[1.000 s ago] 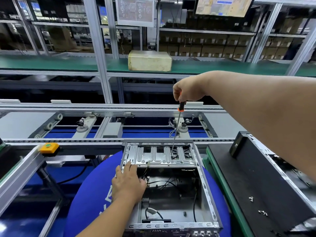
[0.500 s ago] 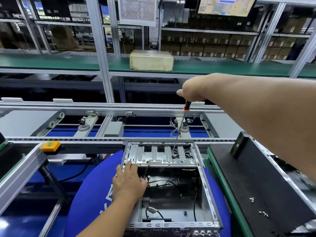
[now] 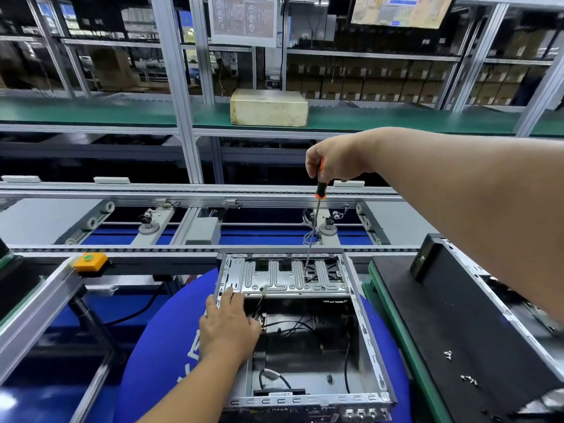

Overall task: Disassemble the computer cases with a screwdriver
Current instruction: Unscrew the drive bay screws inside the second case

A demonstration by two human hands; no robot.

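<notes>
An open silver computer case (image 3: 370, 340) lies on a round blue mat (image 3: 161, 346) in front of me, with black cables inside. A ribbed metal drive bracket (image 3: 274, 277) spans its far end. My right hand (image 3: 335, 161) grips the orange-and-black handle of a long screwdriver (image 3: 314, 227) held nearly upright, its tip on the bracket's right part. My left hand (image 3: 229, 325) rests on the case's left wall beside the bracket, fingers stretched forward.
A black case panel (image 3: 442, 331) lies on the green-edged bench at right, with loose screws (image 3: 448, 355) on it. A conveyor with rollers (image 3: 195, 227) runs behind the case. An orange button box (image 3: 89, 261) sits at left. A beige box (image 3: 268, 107) stands on the green shelf.
My right hand swung the screwdriver handle to the right and then back left to nearly upright, with the tip staying on the bracket. My left hand has kept its place.
</notes>
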